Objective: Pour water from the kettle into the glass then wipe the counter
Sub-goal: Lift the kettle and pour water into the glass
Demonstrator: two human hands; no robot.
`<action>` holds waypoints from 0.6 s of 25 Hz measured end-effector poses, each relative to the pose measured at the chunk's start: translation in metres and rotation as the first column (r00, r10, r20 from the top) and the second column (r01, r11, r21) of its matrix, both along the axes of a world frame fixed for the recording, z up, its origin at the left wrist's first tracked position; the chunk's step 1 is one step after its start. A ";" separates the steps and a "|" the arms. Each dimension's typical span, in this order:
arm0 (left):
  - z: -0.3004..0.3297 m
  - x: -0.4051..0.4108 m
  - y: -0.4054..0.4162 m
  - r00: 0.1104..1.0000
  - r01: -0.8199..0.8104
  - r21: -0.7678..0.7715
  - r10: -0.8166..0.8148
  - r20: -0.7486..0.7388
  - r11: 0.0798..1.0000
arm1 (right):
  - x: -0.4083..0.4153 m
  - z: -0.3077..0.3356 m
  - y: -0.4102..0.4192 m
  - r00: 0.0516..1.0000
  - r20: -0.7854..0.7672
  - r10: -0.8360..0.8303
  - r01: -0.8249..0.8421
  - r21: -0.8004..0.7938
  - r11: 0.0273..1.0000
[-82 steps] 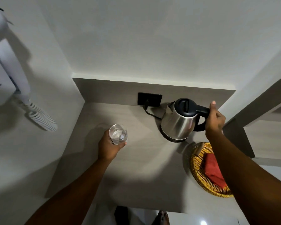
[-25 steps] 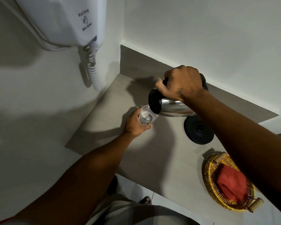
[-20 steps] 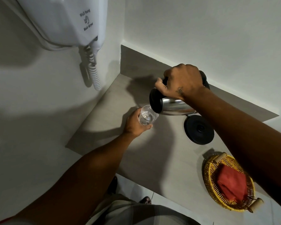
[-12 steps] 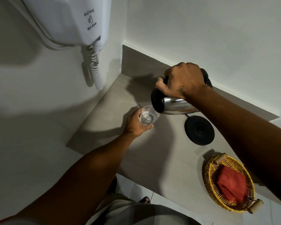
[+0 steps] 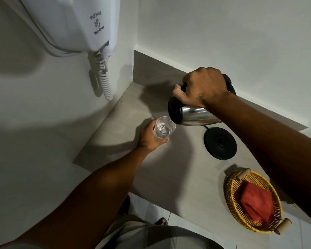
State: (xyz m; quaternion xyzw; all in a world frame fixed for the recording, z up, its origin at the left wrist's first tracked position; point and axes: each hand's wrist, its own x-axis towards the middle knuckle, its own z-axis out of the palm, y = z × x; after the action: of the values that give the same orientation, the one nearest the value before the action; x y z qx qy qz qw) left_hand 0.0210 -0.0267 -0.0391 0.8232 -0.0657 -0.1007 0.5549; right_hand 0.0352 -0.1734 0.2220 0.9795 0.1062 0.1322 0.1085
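A white wall-hung dryer fills the upper left, its top cut off by the frame; its casing reads "Wall hung" and "Hair dryer", and a coiled cord hangs below it. The grey counter runs from the far corner to the near right. The right hand is clenched round the handle of the steel kettle, hiding the handle and most of the lid; the kettle is tipped on its side, spout over the glass. The left hand is wrapped round that glass on the counter. Any stream is too faint to make out. The black base sits right of the glass, and the wicker tray holds a red cloth at near right.
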 end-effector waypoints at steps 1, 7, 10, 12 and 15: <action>0.000 0.000 0.000 1.000 -0.003 0.002 0.003 -0.003 1.000 | 0.000 0.000 0.000 1.000 -0.005 -0.002 0.002 -0.001 1.000; 0.006 -0.001 0.001 1.000 -0.009 0.014 0.009 0.007 1.000 | -0.001 0.000 0.001 1.000 -0.009 -0.006 0.006 0.018 1.000; 0.009 -0.002 0.001 1.000 -0.014 0.024 0.014 0.009 1.000 | -0.001 0.000 0.000 1.000 -0.015 -0.007 0.008 0.032 0.999; 0.009 -0.002 0.001 1.000 -0.010 0.021 0.010 0.008 1.000 | -0.002 -0.001 -0.001 1.000 -0.010 -0.009 0.010 0.042 0.999; 0.010 -0.003 0.002 1.000 -0.003 0.031 0.003 0.014 1.000 | -0.004 -0.003 -0.003 1.000 -0.002 -0.015 0.015 0.068 0.998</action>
State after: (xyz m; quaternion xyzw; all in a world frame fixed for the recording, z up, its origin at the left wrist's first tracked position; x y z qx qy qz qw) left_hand 0.0185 -0.0251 -0.0289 0.8324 -0.0670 -0.0951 0.5419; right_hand 0.0315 -0.1760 0.2189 0.9835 0.0944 0.1342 0.0759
